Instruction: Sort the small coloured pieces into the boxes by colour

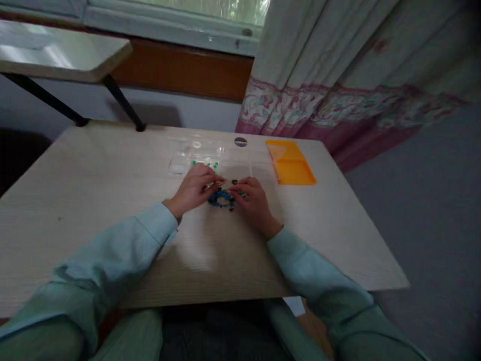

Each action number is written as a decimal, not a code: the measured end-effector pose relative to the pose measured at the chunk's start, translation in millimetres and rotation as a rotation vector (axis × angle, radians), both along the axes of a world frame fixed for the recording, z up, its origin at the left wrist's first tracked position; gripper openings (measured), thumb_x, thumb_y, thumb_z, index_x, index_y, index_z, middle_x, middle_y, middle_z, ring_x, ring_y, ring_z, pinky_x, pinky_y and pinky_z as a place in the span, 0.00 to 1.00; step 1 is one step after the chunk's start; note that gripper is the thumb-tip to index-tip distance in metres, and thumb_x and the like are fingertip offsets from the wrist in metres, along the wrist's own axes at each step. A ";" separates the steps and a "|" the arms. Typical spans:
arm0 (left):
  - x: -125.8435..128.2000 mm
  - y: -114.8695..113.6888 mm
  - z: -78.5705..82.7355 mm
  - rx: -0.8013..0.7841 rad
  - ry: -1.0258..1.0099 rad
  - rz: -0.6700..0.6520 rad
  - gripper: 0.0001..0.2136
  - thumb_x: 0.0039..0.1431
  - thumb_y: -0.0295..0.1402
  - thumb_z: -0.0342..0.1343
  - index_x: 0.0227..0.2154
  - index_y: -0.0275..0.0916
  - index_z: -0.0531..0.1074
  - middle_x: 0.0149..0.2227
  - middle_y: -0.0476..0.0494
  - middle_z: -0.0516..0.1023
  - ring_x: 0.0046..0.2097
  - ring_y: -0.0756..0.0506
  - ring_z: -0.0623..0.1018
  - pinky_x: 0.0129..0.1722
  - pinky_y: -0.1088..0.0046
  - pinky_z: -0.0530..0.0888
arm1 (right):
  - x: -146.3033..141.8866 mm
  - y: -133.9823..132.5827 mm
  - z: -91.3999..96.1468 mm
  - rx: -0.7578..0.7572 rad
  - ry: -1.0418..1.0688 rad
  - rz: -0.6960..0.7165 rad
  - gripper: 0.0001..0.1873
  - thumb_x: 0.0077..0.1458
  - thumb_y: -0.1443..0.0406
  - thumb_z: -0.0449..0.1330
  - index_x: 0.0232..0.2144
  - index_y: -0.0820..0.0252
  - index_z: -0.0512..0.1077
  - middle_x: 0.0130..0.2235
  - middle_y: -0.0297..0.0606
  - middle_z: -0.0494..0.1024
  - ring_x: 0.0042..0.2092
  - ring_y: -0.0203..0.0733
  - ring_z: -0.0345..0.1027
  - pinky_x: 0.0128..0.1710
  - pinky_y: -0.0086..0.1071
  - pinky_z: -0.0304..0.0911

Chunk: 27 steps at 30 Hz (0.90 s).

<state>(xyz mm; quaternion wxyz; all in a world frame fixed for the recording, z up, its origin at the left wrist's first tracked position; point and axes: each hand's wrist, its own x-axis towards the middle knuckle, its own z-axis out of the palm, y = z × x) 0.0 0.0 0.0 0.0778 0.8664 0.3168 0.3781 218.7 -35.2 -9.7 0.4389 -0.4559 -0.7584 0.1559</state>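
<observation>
A coiled string of beads, mostly blue with dark and yellow ones, lies on the table between my hands. At its upper left, my left hand is closed in a pinch, with small beads of the strand showing by the fingertips. My right hand pinches at the upper right of the loop, and pale and green beads peek out around its fingers. The exact spot each hand grips is too small and blurred to make out. Just beyond the fingers sits a small dark piece.
Behind my left hand stands a clear plastic box with several green beads. An orange tray lies at the right, near a round dark disc. A raised shelf on black legs and a curtain border the table.
</observation>
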 end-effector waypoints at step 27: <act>0.0 -1.3 0.8 -0.025 0.093 -0.083 0.10 0.65 0.38 0.55 0.42 0.41 0.78 0.36 0.43 0.74 0.42 0.44 0.70 0.44 0.64 0.67 | -1.4 -1.6 4.3 -0.020 -0.008 -0.012 0.04 0.56 0.65 0.64 0.33 0.54 0.80 0.34 0.37 0.74 0.40 0.42 0.68 0.43 0.38 0.67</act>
